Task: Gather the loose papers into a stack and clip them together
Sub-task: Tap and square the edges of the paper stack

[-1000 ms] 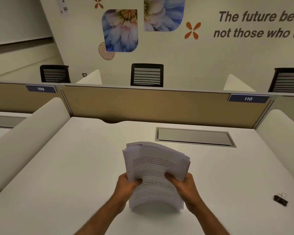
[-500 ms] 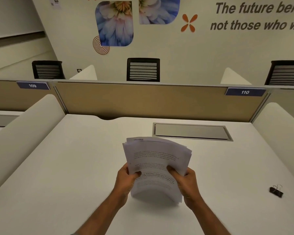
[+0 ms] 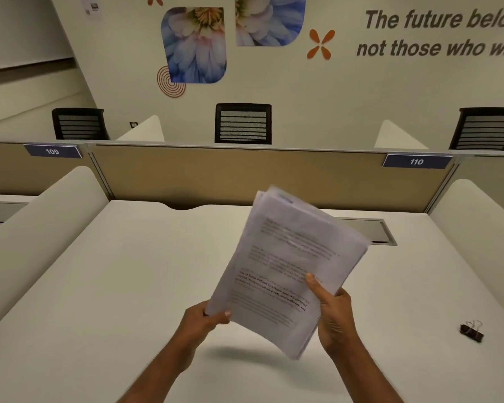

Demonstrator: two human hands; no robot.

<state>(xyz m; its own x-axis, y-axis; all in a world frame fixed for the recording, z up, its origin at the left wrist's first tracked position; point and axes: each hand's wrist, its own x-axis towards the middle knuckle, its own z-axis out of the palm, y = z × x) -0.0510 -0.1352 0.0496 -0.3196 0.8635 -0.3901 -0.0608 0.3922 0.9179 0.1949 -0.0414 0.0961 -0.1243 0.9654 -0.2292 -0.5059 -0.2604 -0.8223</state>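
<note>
Above the white table (image 3: 105, 301), both hands hold a stack of papers (image 3: 285, 266) up in the air, tilted so that its top edge leans to the right and away from the camera. Printed text covers the front sheet, though the upper part is blurred. Sheet edges at the top and right side are not quite flush — several show as thin offset layers.

At the lower left corner of the stack, the left hand (image 3: 200, 322) is closed on the papers, thumb on the front sheet and the other fingers behind. On the right edge, the right hand (image 3: 333, 314) is clamped on the stack as well, its thumb lying across the printed face and its fingers wrapped around the back. The bottom edge of the stack hangs clear of the table, and a soft shadow lies on the surface beneath it.

Well to the right, near the table's right side, a black binder clip (image 3: 472, 333) lies on the surface with its wire handles showing — apart from both hands and the papers. Behind the stack, a grey cable hatch (image 3: 373, 231) is set flush into the table, partly hidden by the paper. A tan partition (image 3: 204, 175) runs along the far edge, carrying a blue number plate reading 110 (image 3: 416, 161). Beyond it stand black office chairs (image 3: 243, 123) against a wall with flower pictures and lettering.
</note>
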